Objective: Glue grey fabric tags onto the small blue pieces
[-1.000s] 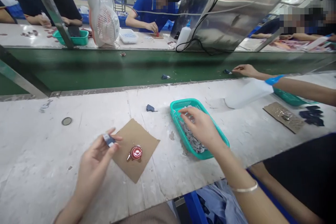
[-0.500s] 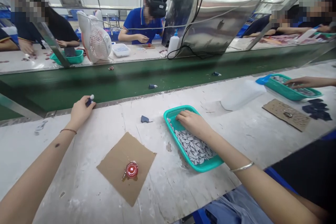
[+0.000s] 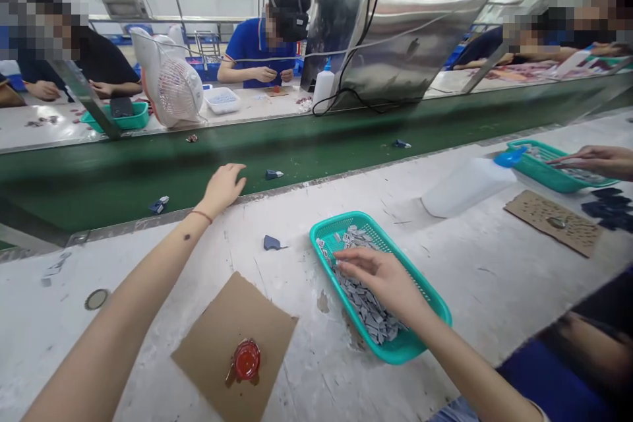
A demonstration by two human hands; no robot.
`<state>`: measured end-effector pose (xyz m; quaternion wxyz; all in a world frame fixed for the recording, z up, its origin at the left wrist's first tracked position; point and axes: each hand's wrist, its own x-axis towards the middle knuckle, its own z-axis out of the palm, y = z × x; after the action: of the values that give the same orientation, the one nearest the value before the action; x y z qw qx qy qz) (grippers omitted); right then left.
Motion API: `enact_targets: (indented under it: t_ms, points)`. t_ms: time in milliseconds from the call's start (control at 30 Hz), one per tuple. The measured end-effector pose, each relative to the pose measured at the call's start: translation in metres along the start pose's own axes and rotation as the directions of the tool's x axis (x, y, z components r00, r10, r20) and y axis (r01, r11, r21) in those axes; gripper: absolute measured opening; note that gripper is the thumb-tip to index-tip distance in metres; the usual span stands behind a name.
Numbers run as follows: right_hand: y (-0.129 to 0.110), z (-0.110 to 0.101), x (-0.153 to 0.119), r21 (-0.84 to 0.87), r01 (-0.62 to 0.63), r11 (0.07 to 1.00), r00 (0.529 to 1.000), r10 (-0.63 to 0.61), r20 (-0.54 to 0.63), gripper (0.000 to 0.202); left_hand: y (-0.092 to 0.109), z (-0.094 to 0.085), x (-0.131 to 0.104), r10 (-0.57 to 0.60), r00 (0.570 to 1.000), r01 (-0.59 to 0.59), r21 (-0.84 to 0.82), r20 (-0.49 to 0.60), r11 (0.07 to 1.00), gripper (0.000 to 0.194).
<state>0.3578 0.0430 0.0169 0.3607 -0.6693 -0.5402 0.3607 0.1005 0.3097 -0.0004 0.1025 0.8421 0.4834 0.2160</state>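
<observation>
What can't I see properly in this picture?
All in the head view:
Grey pieces in the green basket: some hidden behind the right hand.
Whether that hand pinches one: too small to tell.
Cardboard: near corner cut off by the bottom edge.
Neighbour's hand: arm cut off by the right edge.

A green perforated basket (image 3: 401, 356) stands upright on the bench (image 3: 455, 264), part-filled with loose, overlapping grey pieces (image 3: 374, 318), and a small dark-blue, pale-tipped piece (image 3: 273, 174) lies on the green strip (image 3: 341, 157) beyond.
</observation>
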Motion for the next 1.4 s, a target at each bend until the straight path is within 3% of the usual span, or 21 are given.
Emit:
enact_targets:
  t_ms: [100,233,333,433,567,700,767,867,933,1033,1100,1233,1400]
  points:
    - [-0.002,0.005,-0.012,0.134,-0.125,0.983,0.992,0.128,-0.010,0.032,0.025,0.026,0.023,0.011,1.000,-0.009,-0.094,0.022,0.996,0.050]
    - [-0.005,0.007,-0.018,0.170,-0.176,0.969,0.983,0.184,-0.028,0.027,0.042,0.050,0.037,-0.034,0.999,0.040,-0.238,0.029,0.970,0.043]
    - [-0.007,0.008,-0.017,0.142,-0.170,0.975,0.983,0.178,-0.044,0.023,0.046,0.054,0.036,-0.106,0.994,0.104,-0.354,0.013,0.930,0.020]
    - [-0.007,0.009,-0.016,0.136,-0.178,0.974,0.982,0.186,-0.042,0.020,0.046,0.044,0.023,-0.188,0.982,0.156,-0.495,-0.016,0.854,0.007]
    - [-0.010,0.009,-0.018,0.092,-0.199,0.976,0.980,0.200,-0.010,0.021,0.040,0.019,-0.017,-0.327,0.945,0.232,-0.708,0.002,0.666,0.017]
    - [-0.013,0.009,-0.021,0.036,-0.191,0.981,0.981,0.192,-0.011,0.021,0.030,-0.013,-0.085,-0.405,0.905,0.322,-0.834,0.131,0.449,0.025]
    - [-0.014,0.010,-0.021,0.023,-0.187,0.982,0.982,0.188,-0.028,0.020,0.027,-0.028,-0.124,-0.412,0.881,0.370,-0.883,0.235,0.289,0.027]
    - [-0.012,0.011,-0.021,0.023,-0.185,0.982,0.982,0.186,-0.039,0.019,0.027,-0.048,-0.181,-0.397,0.819,0.437,-0.899,0.414,-0.036,0.025]
    - [-0.011,0.012,-0.020,0.023,-0.174,0.984,0.984,0.175,-0.042,0.024,0.029,-0.057,-0.215,-0.393,0.769,0.480,-0.862,0.504,-0.166,0.025]
    - [-0.010,0.013,-0.017,-0.008,-0.177,0.984,0.984,0.177,-0.030,0.033,0.033,-0.063,-0.254,-0.401,0.704,0.526,-0.810,0.585,-0.258,0.032]
    - [-0.009,0.013,-0.014,-0.041,-0.193,0.980,0.981,0.192,-0.020,0.031,0.034,-0.063,-0.274,-0.397,0.691,0.529,-0.797,0.604,-0.291,0.029]
    - [-0.011,0.013,-0.014,-0.078,-0.191,0.979,0.981,0.188,-0.047,0.028,0.036,-0.061,-0.299,-0.376,0.707,0.505,-0.799,0.600,-0.325,0.027]
    - [-0.022,0.023,-0.021,-0.123,-0.151,0.981,0.965,0.119,-0.236,0.025,0.038,-0.063,-0.310,-0.326,0.731,0.473,-0.790,0.599,-0.390,0.027]
